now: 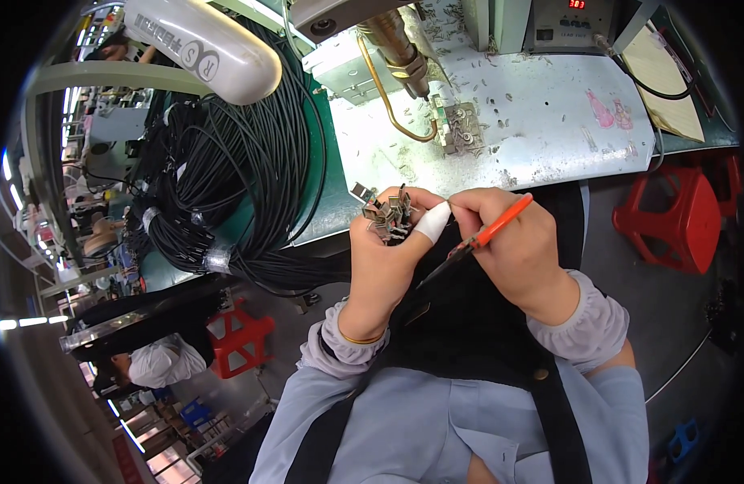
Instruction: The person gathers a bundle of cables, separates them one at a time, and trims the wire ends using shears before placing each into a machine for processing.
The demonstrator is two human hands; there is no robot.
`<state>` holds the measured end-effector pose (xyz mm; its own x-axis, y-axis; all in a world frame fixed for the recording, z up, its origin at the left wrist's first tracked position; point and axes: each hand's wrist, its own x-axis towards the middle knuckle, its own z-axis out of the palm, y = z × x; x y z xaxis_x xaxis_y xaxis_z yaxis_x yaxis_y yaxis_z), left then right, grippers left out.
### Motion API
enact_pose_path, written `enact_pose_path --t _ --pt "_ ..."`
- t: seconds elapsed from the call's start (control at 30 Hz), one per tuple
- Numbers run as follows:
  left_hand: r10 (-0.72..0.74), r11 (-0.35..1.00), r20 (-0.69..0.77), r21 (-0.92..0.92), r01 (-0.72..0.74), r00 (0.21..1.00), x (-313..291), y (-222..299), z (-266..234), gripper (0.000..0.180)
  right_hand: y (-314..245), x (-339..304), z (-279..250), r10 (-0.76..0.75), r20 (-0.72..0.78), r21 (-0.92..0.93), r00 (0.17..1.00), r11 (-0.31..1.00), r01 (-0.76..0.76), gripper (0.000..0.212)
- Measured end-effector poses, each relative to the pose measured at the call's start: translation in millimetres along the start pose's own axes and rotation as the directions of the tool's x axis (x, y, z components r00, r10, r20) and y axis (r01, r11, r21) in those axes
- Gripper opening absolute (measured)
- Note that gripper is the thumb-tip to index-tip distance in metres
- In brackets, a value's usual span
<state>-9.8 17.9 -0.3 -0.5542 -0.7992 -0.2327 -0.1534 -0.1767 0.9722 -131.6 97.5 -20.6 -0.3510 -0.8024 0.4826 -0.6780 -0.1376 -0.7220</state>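
Observation:
My left hand (390, 250) is closed round a bunch of small metal connectors (388, 214), which stick up between its fingers. A white finger cover (433, 223) sits on the thumb of that hand. My right hand (517, 250) is closed too, with an orange-handled tool (503, 220) lying across it. The tool's dark, narrow end slants down to the left over my black apron. My two hands meet at thumb and fingertips in front of the table edge; anything pinched between the tips is too small to make out.
Ahead, a metal press head (400, 60) stands over a small fixture (461, 129) on a pale metal plate (541, 145) strewn with metal bits. Black cables (243, 153) lie coiled at the left. Red stools (670, 218) stand right and left. Another person (166, 360) sits at the lower left.

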Motion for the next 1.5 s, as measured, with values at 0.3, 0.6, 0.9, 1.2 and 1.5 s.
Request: enact_pose_path --t 0.3,0.6,0.9,1.2,1.5 --pt "0.407 0.906 -0.055 0.148 -0.395 0.912 -9.3 -6.9 12.6 0.014 -5.6 -7.0 -0.9 0.339 0.13 0.413 0.932 0.836 -0.362 0.008" --pt "-0.027 0.995 -0.003 -0.097 0.027 1.0 -10.2 4.3 -0.9 0.013 -4.9 -5.5 -9.3 0.426 0.238 0.504 0.873 0.714 -0.486 0.008" --pt "0.202 0.979 -0.043 -0.009 -0.202 0.978 -12.1 2.3 2.1 0.012 -0.8 -9.7 -10.0 0.363 0.358 -0.014 0.86 0.923 -0.384 0.031" --pt "-0.136 0.989 0.072 -0.04 0.14 0.988 11.9 11.3 -6.0 0.008 8.6 -11.3 -4.6 0.413 0.463 0.091 0.784 0.858 -0.506 0.028" --pt "-0.182 0.905 0.134 -0.365 0.22 0.974 74.0 6.9 -6.1 0.007 28.6 42.5 1.8 0.63 0.215 0.536 0.746 0.562 -0.63 0.015"
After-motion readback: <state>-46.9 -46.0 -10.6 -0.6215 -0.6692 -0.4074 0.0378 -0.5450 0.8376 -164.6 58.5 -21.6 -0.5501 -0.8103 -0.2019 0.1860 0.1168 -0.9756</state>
